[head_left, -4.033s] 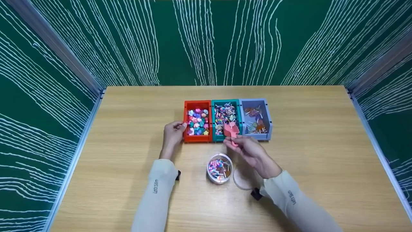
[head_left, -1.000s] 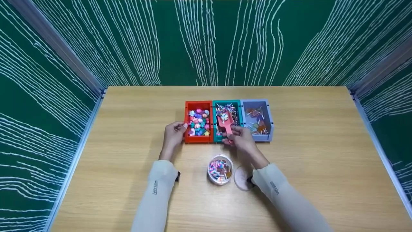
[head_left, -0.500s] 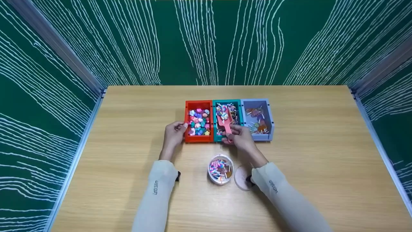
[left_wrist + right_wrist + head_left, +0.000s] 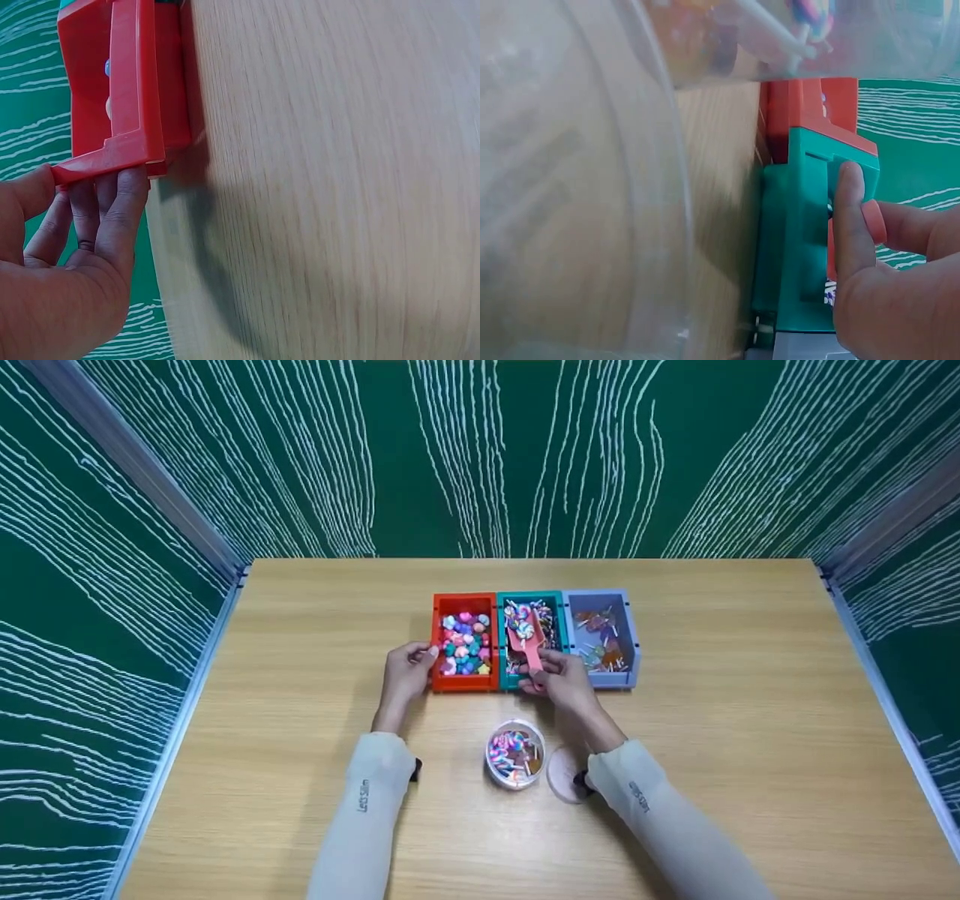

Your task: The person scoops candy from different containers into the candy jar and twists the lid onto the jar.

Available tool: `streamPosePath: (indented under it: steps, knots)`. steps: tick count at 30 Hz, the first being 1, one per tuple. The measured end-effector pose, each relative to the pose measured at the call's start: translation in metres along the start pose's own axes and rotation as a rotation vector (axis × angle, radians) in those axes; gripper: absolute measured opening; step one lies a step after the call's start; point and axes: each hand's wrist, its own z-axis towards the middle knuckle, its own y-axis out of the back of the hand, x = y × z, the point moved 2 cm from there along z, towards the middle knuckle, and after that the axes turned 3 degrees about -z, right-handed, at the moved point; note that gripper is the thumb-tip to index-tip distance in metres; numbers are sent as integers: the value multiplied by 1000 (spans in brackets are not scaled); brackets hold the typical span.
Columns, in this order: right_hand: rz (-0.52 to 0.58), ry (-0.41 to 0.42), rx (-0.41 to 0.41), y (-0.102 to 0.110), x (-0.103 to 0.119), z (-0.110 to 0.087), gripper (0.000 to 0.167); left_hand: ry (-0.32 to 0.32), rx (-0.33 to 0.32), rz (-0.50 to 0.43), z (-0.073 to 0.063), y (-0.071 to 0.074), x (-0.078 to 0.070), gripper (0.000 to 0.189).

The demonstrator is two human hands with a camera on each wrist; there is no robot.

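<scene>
My left hand (image 4: pixel 405 671) grips the side wall of the red bin (image 4: pixel 129 90), thumb on its rim and fingers along the outside. That bin holds colourful small charms. In my right hand (image 4: pixel 571 684) is a pink scoop (image 4: pixel 533 660), held by its handle over the green bin (image 4: pixel 514 683). Swirled mini lollipops (image 4: pixel 524 630) lie on the scoop's blade, with more of them in the bin around it. In the right wrist view a finger lies against the green bin's wall, and the scoop's pink handle end (image 4: pixel 874 221) shows beside it.
A lavender bin (image 4: pixel 613 681) with translucent lollipops adjoins the green one on the right. Nearer on the wooden table (image 4: pixel 262 735) stands a clear round tub (image 4: pixel 491 771) holding mixed lollipops. Its round lid (image 4: pixel 561 771) lies alongside, partly under the right wrist.
From the green bin's front, the scoop has gone deeper into it and levelled. Its blade has gathered more swirled lollipops in the last second. The left hand stays on the red bin.
</scene>
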Motion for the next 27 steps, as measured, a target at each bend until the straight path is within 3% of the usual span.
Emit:
streamPosePath:
  steps: [10, 18, 27]
  knots:
    - [-6, -30, -27, 2, 0, 0, 53, 0, -2, 11, 2, -2, -1, 24]
    - [39, 25, -20, 1, -3, -1, 52, -78, -13, 25, 1, -2, 1, 22]
    - [27, -40, -4, 8, -3, -11, 55, -26, -5, 38, 1, -1, 0, 25]
